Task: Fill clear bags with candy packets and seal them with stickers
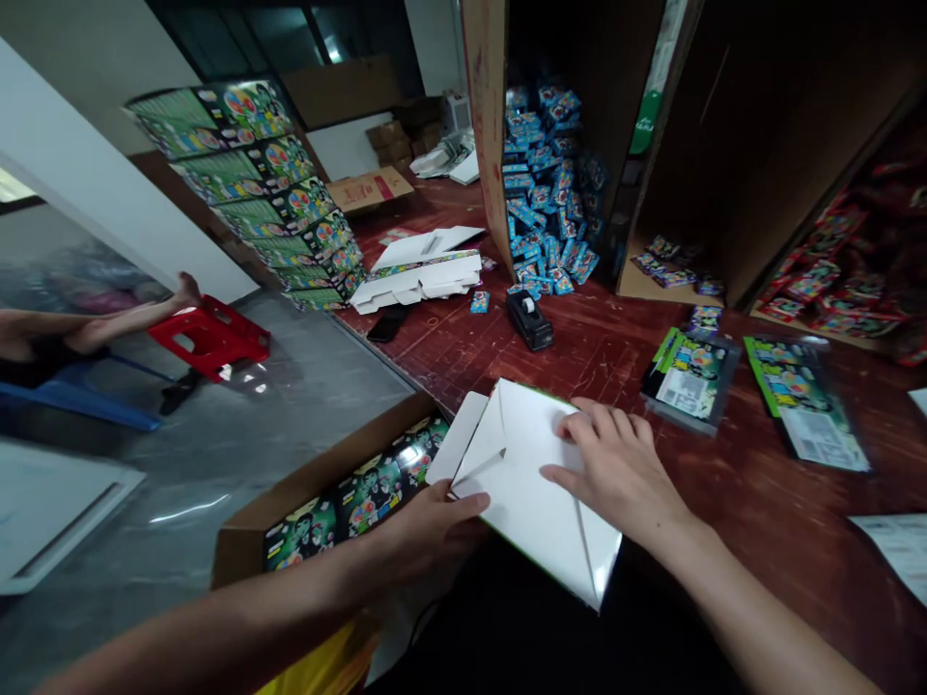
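- Overhang: white carton (525, 473) lies half off the table (768, 502) edge and could tip into the box of packs (340, 497) below.
- Left hand (427, 526) pinches a carton flap; a hard pull may crease it.
- Right hand (623, 468) lies open, pressing flat on top; the carton may skid.

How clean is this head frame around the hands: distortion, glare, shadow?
Head view: wide-angle bending at the edges; left hand and right hand on the white carton sharp, evenly lit; tall cardboard box upper right lost in shadow; glare streaks on the grey floor.
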A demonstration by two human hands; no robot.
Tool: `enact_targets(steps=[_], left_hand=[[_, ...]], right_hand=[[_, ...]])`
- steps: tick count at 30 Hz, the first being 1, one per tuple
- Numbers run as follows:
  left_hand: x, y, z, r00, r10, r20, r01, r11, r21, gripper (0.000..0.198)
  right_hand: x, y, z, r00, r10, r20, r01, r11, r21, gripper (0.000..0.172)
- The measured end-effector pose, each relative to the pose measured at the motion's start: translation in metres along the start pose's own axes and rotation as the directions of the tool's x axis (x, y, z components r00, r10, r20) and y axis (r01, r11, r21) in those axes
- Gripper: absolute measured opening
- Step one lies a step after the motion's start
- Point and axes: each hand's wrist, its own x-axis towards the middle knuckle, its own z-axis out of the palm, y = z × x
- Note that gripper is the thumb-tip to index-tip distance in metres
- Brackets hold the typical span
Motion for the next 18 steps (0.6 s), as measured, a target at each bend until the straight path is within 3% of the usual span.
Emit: enact_targets(steps=[3,5,10,12,15,18], left_hand=[[-0.001,-0.003,0.011,0.991,0.068,-0.112,-0.071,0.997,-0.023,0.062],[-0.004,0.003,0.017,0.984,0.130,-0.120,-0.135,0.990,-0.031,0.066],[-0.026,0.030,0.019,0.959,0.276,-0.063,-0.277,0.961,-0.016,0.060],[-0.034,0.039,0.021,0.936,0.348,-0.051,-0.350,0.937,-0.022,0.058],[-0.042,0.048,0.029,0.897,0.441,-0.023,-0.442,0.896,-0.047,0.058],[-0.043,0.054,0.039,0.855,0.519,0.025,-0.519,0.855,0.004,0.065]], right_hand=[[0.001,-0.007,0.006,0.996,0.072,-0.050,-0.076,0.992,-0.096,0.032],[0.000,-0.002,0.005,0.993,0.110,-0.047,-0.114,0.988,-0.107,0.033],[-0.003,0.020,-0.016,1.000,0.015,-0.001,-0.015,0.990,0.140,0.030],[-0.003,0.021,-0.024,0.997,0.003,-0.075,0.013,0.976,0.216,0.033],[0.000,0.014,-0.030,0.964,0.117,-0.240,-0.051,0.963,0.266,0.043],[0.005,0.007,-0.026,0.925,0.208,-0.317,-0.117,0.952,0.284,0.043]])
